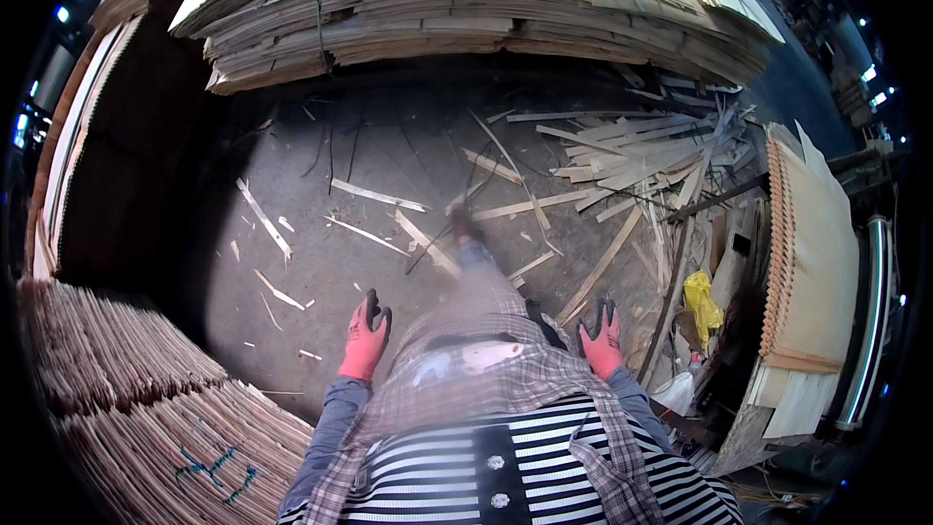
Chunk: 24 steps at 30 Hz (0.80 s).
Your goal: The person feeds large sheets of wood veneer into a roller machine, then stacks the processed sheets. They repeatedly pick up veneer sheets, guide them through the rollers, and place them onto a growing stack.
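Hands (365, 335) well apart, gripping nothing; wood strips (632, 151) on floor (292, 160)

Left hand (365, 335): pink glove, dark fingertips, fingers loosely parted, nothing visible in it. Right hand (602, 338): same glove type, fingers also loosely parted, no object seen. Both point forward, one on each side of the body; whether either brushes the clothing, cannot tell.

Between them: plaid cloth (418, 413) over a black-and-white striped top (418, 476). Grey-blue sleeves (330, 418) on both forearms. One leg (478, 272) reaches forward, blurred, with a dark shoe (466, 226) among the strips.

Wood strips lie on the floor ahead of both hands: a few scattered singly toward the left, a messy heap farther off at right. Yellow bag (702, 306) to the right of the right hand, white scrap (675, 394) nearer the body.

Farther out: wide strapped stack of thin wood sheets (418, 29) across the far side. Another sheet stack (126, 345) at lower left, teal scrawl (209, 472) on its edges. Pale sheets with a jagged edge (816, 262) at right, shiny metal tube (863, 321) just beyond.
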Available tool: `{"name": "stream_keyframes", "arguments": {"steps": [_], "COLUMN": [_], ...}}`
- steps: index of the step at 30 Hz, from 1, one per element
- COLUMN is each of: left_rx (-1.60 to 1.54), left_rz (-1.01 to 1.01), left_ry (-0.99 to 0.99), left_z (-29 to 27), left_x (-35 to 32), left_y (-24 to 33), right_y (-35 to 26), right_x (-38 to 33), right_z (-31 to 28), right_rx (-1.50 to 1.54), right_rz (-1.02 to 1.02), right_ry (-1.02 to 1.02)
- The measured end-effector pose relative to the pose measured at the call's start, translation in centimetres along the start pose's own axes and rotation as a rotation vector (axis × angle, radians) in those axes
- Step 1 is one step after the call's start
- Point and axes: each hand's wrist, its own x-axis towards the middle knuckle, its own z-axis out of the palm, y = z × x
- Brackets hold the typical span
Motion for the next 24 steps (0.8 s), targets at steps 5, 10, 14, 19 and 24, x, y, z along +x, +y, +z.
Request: {"name": "stream_keyframes", "arguments": {"steps": [5, 10, 14, 19, 24], "left_rx": [0.052, 0.036, 0.092, -0.036, 0.017], "left_rz": [-0.016, -0.203, -0.230, -0.337, -0.526], "left_ry": [0.000, -0.067, -0.155, -0.130, -0.212], "left_z": [-0.4, 1.4, 2.4, 1.2, -0.4], "left_x": [4.2, 8.3, 13.2, 20.4, 22.7], "left_y": [2.3, -0.3, 1.0, 7.0, 2.7], "right_y": [-2.0, -8.2, -10.7, -11.1, -15.6], "right_x": [5.7, 14.3, 20.1, 26.1, 29.3], "right_z": [0.4, -1.3, -3.5, -3.3, -3.7], "right_rx": [-0.042, 0.046, 0.111, 0.098, 0.143], "right_rz": [0.061, 0.002, 0.014, 0.021, 0.025], "right_ry": [-0.049, -0.067, -0.051, -0.026, -0.073]}}
